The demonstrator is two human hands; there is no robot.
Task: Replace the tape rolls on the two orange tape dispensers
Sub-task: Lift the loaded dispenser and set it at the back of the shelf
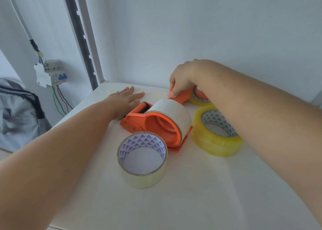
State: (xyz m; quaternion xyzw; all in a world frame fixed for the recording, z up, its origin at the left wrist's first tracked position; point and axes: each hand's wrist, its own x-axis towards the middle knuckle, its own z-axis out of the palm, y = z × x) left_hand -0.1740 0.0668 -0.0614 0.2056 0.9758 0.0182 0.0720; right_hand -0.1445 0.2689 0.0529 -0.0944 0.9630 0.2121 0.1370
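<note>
An orange tape dispenser lies on its side mid-table with a pale tape roll on its hub. Behind it lies a second orange dispenser, and my right hand grips its front end with curled fingers. That dispenser's yellow roll shows under my right wrist. A thick yellow tape roll lies flat at the right, partly under my forearm. A thin clear roll with a patterned core lies flat at the front. My left hand rests flat on the table, left of the near dispenser.
The white table meets a white wall at the back. Off its left edge hang a circuit breaker with coloured wires and a grey bag. A slotted metal upright stands at the back left corner.
</note>
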